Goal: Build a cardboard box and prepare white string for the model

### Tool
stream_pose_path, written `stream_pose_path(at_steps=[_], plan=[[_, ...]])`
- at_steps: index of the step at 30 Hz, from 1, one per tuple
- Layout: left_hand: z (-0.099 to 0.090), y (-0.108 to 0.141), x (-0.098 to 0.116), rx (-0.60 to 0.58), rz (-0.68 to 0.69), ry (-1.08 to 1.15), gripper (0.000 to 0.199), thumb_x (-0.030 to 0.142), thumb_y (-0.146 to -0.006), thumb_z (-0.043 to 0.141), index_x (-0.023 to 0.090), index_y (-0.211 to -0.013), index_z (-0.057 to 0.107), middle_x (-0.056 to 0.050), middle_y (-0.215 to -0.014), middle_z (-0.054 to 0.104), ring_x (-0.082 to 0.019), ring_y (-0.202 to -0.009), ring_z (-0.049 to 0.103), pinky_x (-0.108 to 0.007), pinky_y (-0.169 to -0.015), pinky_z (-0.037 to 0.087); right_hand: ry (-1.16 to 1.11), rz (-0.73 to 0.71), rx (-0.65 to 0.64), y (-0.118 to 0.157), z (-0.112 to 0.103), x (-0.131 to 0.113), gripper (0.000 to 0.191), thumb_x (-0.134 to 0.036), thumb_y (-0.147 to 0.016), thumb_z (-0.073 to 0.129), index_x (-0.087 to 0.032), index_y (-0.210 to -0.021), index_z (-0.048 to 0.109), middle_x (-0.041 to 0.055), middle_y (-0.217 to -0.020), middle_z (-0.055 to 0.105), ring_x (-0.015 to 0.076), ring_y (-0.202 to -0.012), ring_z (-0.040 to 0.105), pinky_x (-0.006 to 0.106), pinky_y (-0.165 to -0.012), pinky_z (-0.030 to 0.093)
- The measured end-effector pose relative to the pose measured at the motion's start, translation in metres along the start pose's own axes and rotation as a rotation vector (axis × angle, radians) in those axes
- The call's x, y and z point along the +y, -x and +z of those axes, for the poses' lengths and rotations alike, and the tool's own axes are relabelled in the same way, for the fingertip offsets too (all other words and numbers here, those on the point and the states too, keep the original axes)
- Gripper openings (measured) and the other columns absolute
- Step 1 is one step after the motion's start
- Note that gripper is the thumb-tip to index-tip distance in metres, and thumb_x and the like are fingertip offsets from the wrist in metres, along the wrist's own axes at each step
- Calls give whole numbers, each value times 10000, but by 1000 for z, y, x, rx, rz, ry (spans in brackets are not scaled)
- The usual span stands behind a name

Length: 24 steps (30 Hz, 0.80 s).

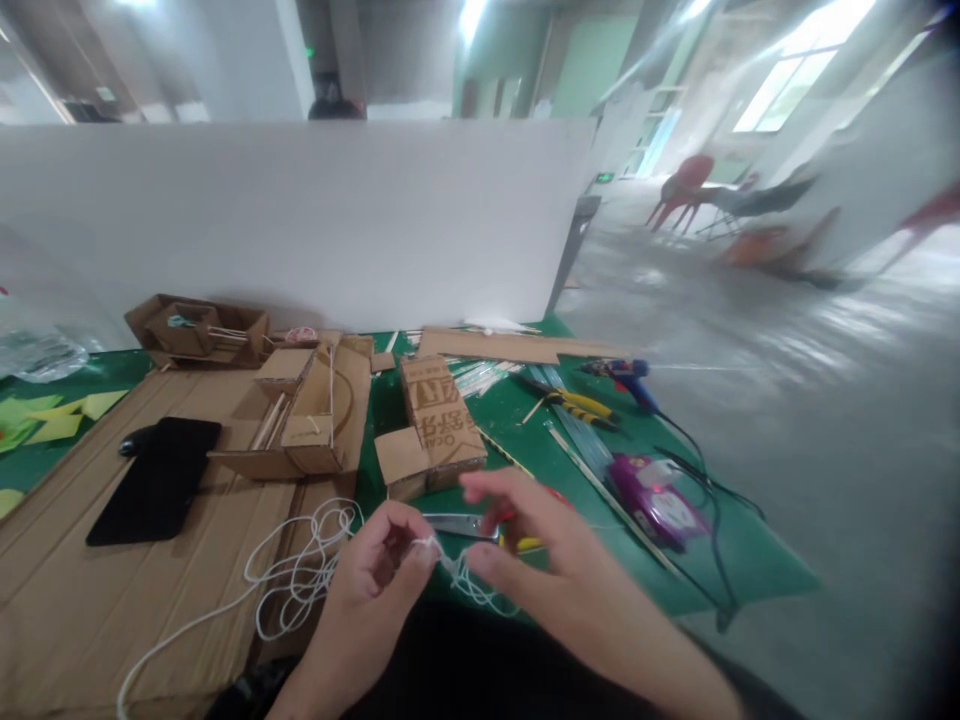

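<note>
My left hand (pixel 386 565) pinches a thin white string (pixel 304 570) between thumb and fingers, near the table's front edge. Loose loops of it lie to the left on the cardboard, and more strands hang below my hands. My right hand (pixel 551 560) is just to the right, its thumb and fingers apart, with the thumb close to the strands. Behind and partly under my right hand lies a metal blade (pixel 454 524) beside red and yellow handles that are mostly hidden. A printed cardboard box (pixel 446 415) stands just beyond both hands.
Cardboard assemblies (pixel 311 410) and a black phone-like slab (pixel 157 480) rest on a cardboard sheet (pixel 67 600) at left. At right are yellow-black pliers (pixel 581 405), a blue glue gun (pixel 634 380), a purple device (pixel 652 495) with cables, and sticks. A white partition (pixel 300 220) stands behind.
</note>
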<state>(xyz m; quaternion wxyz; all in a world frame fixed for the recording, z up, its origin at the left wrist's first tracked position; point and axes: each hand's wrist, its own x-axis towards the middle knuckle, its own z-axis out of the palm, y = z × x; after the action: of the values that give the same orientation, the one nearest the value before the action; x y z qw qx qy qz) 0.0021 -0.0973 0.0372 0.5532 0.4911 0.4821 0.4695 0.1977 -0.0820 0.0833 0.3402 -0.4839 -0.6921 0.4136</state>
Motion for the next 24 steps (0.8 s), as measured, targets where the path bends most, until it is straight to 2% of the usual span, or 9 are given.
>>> stream_pose_path(at_steps=[3, 5, 8, 11, 15, 18, 20, 22, 24], plan=[[-2, -1, -2, 8, 13, -40, 106, 318, -909, 624, 215, -890, 646, -7, -831, 637, -151, -777, 585, -227, -718, 460, -192, 88, -40, -3, 30, 13, 153, -335, -882, 682, -199, -950, 697, 13, -885, 686, 155, -799, 611, 268, -728, 490], [-3, -1, -4, -3, 4, -38, 115, 323, -911, 622, 215, -912, 661, -17, -866, 652, -164, -814, 606, -245, -758, 471, -298, 113, -14, -4, 42, 21, 199, -353, -892, 662, -175, -806, 673, 1, -763, 639, 138, -723, 556, 255, -671, 442], [-3, -2, -7, 12, -23, 18, 102, 307, -895, 644, 218, -936, 668, -20, -896, 656, -167, -835, 605, -247, -763, 470, -526, 137, 3, -6, 46, 33, 232, -379, -851, 702, -171, -779, 629, -23, -702, 559, 110, -647, 477, 234, -606, 382], [-3, -3, -8, 22, -28, 242, 85, 280, -857, 677, 210, -892, 643, -8, -829, 633, -160, -804, 589, -239, -725, 460, -872, 169, -25, -10, 44, 43, 248, -352, -781, 751, -173, -719, 592, -16, -710, 565, 109, -626, 478, 218, -559, 367], [-3, -5, -6, -68, -68, 628, 82, 212, -811, 669, 193, -776, 597, 27, -702, 533, -119, -664, 544, -237, -661, 464, -1246, 246, -132, -12, 45, 46, 178, -281, -794, 672, -177, -707, 557, 11, -695, 613, 120, -601, 505, 221, -547, 375], [-4, -4, -5, -115, -109, 746, 81, 177, -807, 630, 188, -745, 579, 55, -655, 445, -64, -496, 366, -192, -498, 381, -1333, 191, -207, -11, 41, 45, 198, -279, -830, 598, -171, -674, 542, -2, -551, 543, 147, -615, 556, 244, -623, 404], [-6, -4, -4, -105, -103, 764, 95, 166, -789, 628, 183, -722, 563, 57, -640, 416, -60, -479, 271, -175, -443, 287, -1319, 137, -235, -10, 33, 46, 227, -273, -831, 585, -180, -635, 515, -36, -458, 439, 157, -576, 564, 258, -640, 414], [-9, -4, -3, -78, -92, 765, 122, 153, -769, 633, 180, -695, 539, 58, -620, 386, -69, -494, 232, -178, -444, 251, -1274, 111, -247, -8, 21, 50, 247, -264, -847, 578, -193, -626, 493, -75, -410, 350, 131, -464, 493, 283, -657, 439], [-13, -4, -2, -35, -83, 783, 139, 138, -754, 629, 181, -682, 519, 58, -613, 360, -78, -505, 211, -186, -448, 235, -1228, 96, -240, -5, 4, 55, 278, -290, -872, 587, -207, -628, 480, -104, -389, 292, 98, -371, 350, 293, -629, 459]])
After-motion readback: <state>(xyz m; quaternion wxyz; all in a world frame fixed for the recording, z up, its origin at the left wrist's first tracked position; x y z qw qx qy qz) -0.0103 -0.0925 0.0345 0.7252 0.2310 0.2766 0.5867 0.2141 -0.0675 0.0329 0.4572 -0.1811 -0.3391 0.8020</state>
